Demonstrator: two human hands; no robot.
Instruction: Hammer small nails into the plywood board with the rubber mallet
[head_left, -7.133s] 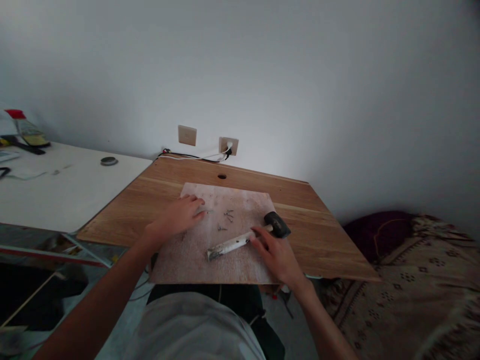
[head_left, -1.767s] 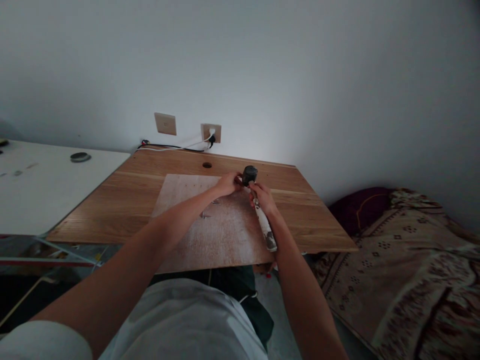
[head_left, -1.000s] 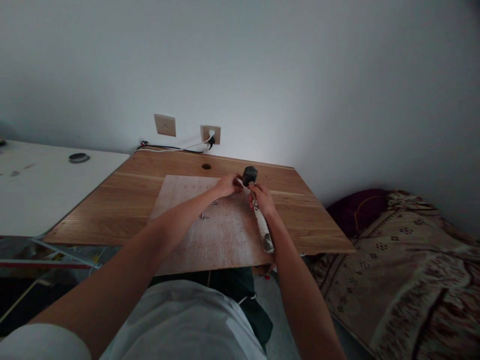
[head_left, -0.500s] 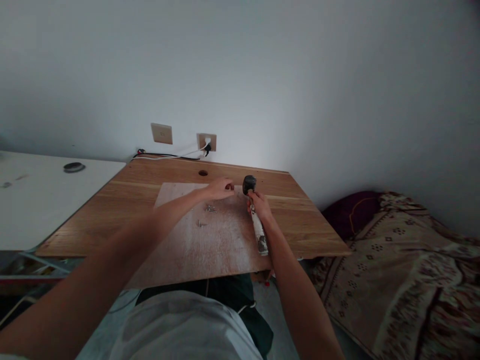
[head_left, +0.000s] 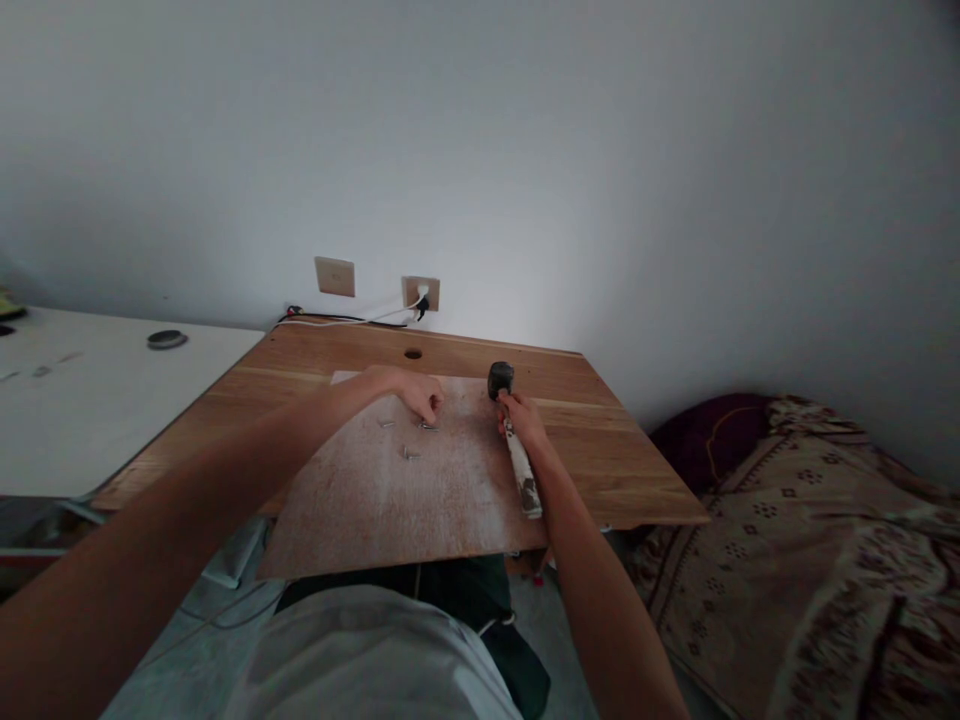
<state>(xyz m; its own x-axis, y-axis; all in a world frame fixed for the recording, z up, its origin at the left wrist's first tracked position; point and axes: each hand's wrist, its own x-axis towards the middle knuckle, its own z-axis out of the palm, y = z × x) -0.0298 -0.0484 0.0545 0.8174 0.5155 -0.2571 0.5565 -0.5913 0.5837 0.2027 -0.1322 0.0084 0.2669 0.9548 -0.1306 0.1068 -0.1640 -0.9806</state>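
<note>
At frame centre, my right hand (head_left: pixel 521 420) grips the hammer (head_left: pixel 524 476). My left hand (head_left: pixel 412 390) curls onto the nails (head_left: pixel 409 454), grip unclear. The board (head_left: pixel 390 520) overhangs the tabletop's (head_left: pixel 607 470) near edge, with bare wood to its right.

Dim, soft-focus, edge-warped view

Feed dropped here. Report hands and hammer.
Right hand shut on hammer, near its head. Left hand at a nail on the board. Two more nails loose.
</note>
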